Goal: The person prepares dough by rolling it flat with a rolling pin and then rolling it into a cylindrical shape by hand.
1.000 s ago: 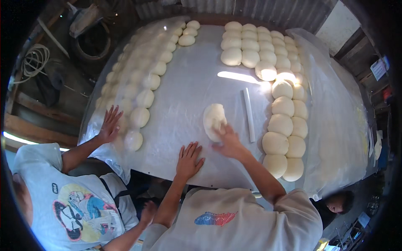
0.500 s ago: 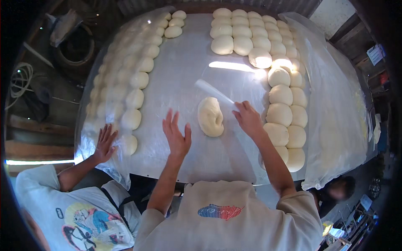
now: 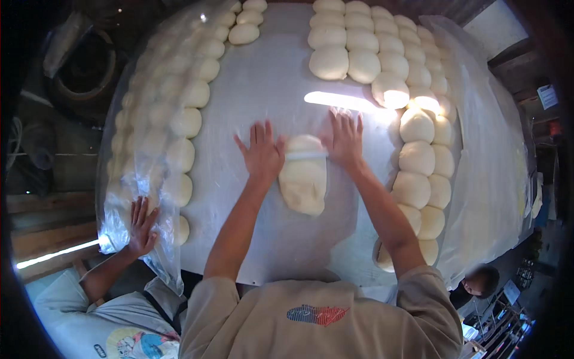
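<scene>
A piece of pale dough point(image 3: 303, 186), flattened into a long shape, lies at the middle of the metal tabletop point(image 3: 239, 90). Across its far part rests a thin whitish rolling pin point(image 3: 306, 155). My left hand point(image 3: 263, 154) is open, fingers spread, at the pin's left end. At the other end my right hand point(image 3: 345, 139) is also open, its fingers stretched forward and slightly blurred. Both palms seem to press on the pin, whose ends they hide. Rows of round dough balls point(image 3: 412, 158) stand to the right of my right arm.
More dough balls point(image 3: 190, 122) line the left side, mostly under a clear plastic sheet point(image 3: 143, 185). A co-worker's hand point(image 3: 142, 227) lies on that sheet. Another plastic sheet point(image 3: 484, 161) covers the table's right side. Another person point(image 3: 478, 282) is beyond the right front corner.
My right hand has brought the rolling pin from beside the dough onto it. My left hand has moved right to the pin's other end. The folded dough is now longer and flatter.
</scene>
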Demonstrator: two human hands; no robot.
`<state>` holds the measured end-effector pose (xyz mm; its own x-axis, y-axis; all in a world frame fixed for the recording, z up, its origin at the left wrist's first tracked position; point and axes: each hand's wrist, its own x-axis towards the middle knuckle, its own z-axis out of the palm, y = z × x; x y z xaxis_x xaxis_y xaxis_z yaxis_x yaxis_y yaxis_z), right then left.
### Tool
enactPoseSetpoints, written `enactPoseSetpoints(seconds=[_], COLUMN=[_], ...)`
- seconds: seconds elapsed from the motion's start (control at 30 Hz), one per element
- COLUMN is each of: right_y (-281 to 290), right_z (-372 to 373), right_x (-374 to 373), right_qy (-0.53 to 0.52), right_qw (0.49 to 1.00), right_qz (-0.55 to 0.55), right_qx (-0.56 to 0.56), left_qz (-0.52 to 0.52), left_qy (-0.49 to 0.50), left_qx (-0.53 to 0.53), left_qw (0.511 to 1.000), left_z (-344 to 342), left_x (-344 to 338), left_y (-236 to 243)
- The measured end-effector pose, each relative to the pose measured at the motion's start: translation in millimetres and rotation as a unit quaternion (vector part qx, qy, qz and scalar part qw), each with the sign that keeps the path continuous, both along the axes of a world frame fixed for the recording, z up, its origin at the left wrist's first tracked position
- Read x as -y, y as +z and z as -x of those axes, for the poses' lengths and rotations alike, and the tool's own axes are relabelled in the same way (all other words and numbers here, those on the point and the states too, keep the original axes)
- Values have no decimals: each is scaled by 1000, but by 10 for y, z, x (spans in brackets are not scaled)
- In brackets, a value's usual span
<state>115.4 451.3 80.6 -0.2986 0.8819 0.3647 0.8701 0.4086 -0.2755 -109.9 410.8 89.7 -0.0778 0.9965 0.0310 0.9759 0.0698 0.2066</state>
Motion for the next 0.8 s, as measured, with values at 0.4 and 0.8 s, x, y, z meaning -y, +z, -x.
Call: enactPoseSetpoints(seconds=[0.4, 0.8], right_y=[-256, -87], right_z=[158, 227], right_x=[-1211, -1359], right_qy=[111, 290], right_qw=[993, 951], right_qz=[33, -8], right_qx=[27, 105], left_qz=[-67, -106], left_qy=[-31, 32], left_qx=[-44, -3], left_qw=[996, 994], left_z=[248, 509], left_x=[-1175, -1742], left_y=[-295, -177])
